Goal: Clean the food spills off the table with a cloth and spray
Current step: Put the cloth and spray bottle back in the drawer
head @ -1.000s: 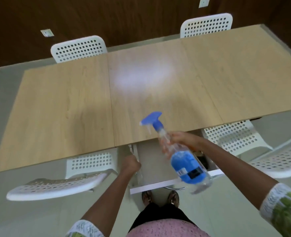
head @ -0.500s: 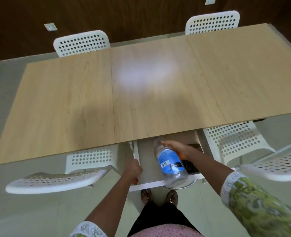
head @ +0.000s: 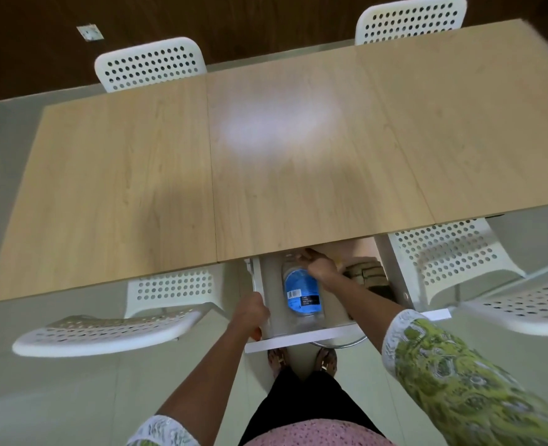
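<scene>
**Spray Bottle in Open Drawer**

Right-hand fingers (head: pixel 309 257) clamped around neck of spray bottle (head: pixel 302 292). Bottle lying inside pulled-out white drawer (head: pixel 330 335), nozzle end hidden beneath near edge of surface (head: pixel 144 175), blue-labelled body toward near side. Left-hand fingers (head: pixel 256 312) closed over left front corner of drawer. Folded brownish item (head: pixel 366 275) at right of drawer, just beside bottle. Pale glare patch mid-surface. White perforated chairs (head: pixel 150 64) at far and near sides.
</scene>
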